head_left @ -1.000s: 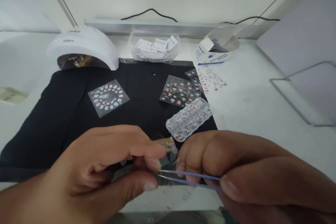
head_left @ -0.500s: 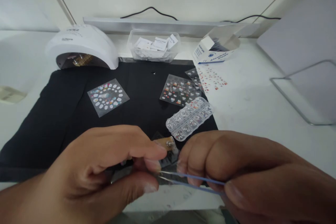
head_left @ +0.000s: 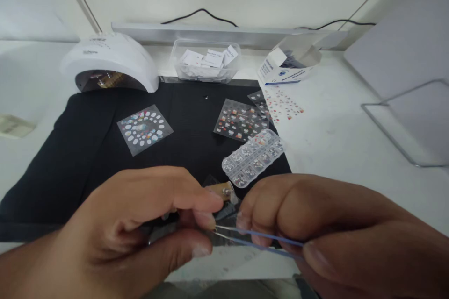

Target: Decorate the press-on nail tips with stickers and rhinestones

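Note:
My left hand (head_left: 150, 219) is closed in a pinch, thumb and fingers curled; what lies between its fingertips is too small to make out. A gold-coloured piece (head_left: 219, 190) with a shiny end shows just past its index finger; I cannot tell whether the hand grips it. My right hand (head_left: 315, 219) is closed on blue tweezers (head_left: 266, 239), whose metal tips, slightly apart, meet the left fingertips. Partly hidden behind the hands is a clear sheet (head_left: 228, 212). Beyond the right knuckles lies a clear compartment case (head_left: 253, 159) of small rhinestones.
On the black mat (head_left: 87, 149) lie a sheet of white oval stickers (head_left: 145, 130) and a patterned sticker sheet (head_left: 240, 120). Along the back stand a white nail lamp (head_left: 112, 60) with gold pieces inside, a clear tub (head_left: 206, 72) of packets and an alcohol pad box (head_left: 289, 72).
The tweezers and right hand have shifted very slightly right, their tips still at the left fingertips. The clear sheet behind the hands has moved a little. My left hand stays put.

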The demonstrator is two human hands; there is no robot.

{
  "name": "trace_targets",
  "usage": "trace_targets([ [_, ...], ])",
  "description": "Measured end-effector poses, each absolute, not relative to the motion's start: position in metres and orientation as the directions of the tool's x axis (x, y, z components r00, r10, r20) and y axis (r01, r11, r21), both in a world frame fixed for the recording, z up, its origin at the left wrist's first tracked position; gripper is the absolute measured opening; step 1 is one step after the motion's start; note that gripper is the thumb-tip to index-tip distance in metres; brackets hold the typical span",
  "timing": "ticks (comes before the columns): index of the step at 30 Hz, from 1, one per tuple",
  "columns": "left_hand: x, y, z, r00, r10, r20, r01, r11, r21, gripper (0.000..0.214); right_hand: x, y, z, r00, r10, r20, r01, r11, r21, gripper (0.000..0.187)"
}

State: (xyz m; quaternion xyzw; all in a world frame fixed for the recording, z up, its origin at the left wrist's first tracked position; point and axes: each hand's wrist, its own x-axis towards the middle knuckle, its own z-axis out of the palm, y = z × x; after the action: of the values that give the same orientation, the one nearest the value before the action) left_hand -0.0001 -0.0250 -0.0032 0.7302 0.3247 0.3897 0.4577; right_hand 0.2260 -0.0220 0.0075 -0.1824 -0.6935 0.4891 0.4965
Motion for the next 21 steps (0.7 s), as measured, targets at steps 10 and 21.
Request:
trace_targets([
  [10,0.0003,-0.0271,-0.0004,0.479,0.839,0.256,0.156,-0.369,0.916,0.028,0.2251,-0.0258,0.0111,-0.425,0.744,0.516,-0.222,0.467,-0.856,0.053],
  [21,0.0036,-0.0274,-0.0021,0.435,0.875,0.215,0.137,-0.3,0.944,0.024,0.2228,-0.0266,0.0071,-0.407,0.752,0.519,-0.209,0.476,-0.854,0.05],
])
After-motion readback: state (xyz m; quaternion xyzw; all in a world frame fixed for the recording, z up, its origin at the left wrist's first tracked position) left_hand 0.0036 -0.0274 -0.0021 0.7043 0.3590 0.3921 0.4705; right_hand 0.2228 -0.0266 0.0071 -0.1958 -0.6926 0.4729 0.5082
